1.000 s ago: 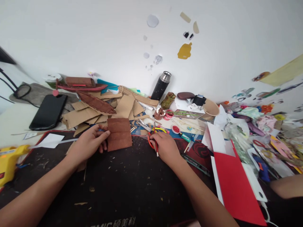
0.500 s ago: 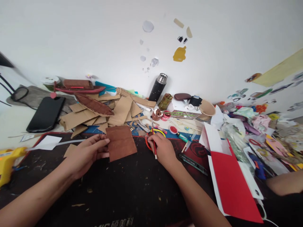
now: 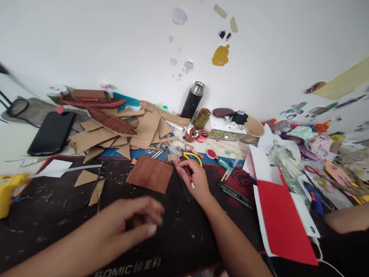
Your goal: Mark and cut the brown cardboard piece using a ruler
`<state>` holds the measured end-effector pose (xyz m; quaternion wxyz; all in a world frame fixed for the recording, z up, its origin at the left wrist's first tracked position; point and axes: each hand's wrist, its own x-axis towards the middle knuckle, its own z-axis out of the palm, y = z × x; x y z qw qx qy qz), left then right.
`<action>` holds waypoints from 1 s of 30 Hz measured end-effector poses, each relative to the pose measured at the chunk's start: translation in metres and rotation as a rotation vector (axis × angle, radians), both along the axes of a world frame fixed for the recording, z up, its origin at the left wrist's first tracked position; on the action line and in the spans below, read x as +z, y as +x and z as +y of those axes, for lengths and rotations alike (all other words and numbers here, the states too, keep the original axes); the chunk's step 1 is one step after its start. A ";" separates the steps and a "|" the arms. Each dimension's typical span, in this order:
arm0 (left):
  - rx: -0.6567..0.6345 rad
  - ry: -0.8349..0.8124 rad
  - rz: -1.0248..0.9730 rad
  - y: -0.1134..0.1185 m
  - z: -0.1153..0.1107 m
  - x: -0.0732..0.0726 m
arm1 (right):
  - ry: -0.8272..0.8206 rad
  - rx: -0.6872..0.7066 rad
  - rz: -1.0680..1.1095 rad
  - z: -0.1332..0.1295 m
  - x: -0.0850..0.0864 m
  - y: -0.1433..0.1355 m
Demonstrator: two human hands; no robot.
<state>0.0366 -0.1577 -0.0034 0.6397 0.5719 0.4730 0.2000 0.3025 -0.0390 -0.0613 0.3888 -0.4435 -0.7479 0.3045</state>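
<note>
My left hand (image 3: 138, 217) hovers low over the black mat, slightly blurred, its fingers curved and apart with nothing in them. Just beyond it a brown-painted cardboard piece (image 3: 151, 174) lies on the mat, touched by neither hand. My right hand (image 3: 194, 181) is closed around a dark red paintbrush (image 3: 189, 175), whose pale end points toward me; its bristles are hard to make out. A clear plastic strip (image 3: 184, 188) shows under that hand; I cannot tell if it is gripped too. Behind the hand is a yellow scissor handle (image 3: 193, 155).
Cardboard scraps (image 3: 115, 140) and a brown-painted boat shape (image 3: 112, 121) are heaped at the back. A black flask (image 3: 191, 102) stands by the wall, near small paint pots (image 3: 202, 136). Left are a phone (image 3: 52, 132) and yellow glue gun (image 3: 8, 192); right, red paper (image 3: 285, 219).
My left hand has let go of the brown cardboard and drawn back toward me. The cardboard now lies flat. My right hand still has the paintbrush; the view has tilted slightly down.
</note>
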 end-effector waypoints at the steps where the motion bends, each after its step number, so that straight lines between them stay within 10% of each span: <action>1: 0.060 0.253 0.125 -0.007 0.013 -0.002 | -0.002 -0.012 0.020 -0.001 -0.002 0.000; 5: -0.059 0.749 0.467 -0.038 0.070 -0.032 | -0.033 -0.042 0.042 -0.004 -0.007 0.001; 11: -0.231 0.866 0.625 -0.057 0.100 -0.065 | -0.052 -0.049 0.034 -0.005 -0.013 0.002; 21: -0.165 0.852 0.660 -0.046 0.078 -0.048 | -0.015 -0.047 0.064 -0.006 -0.013 0.001; 30: 0.338 0.782 0.813 -0.037 0.051 -0.026 | -0.060 -0.087 0.086 -0.007 -0.013 0.002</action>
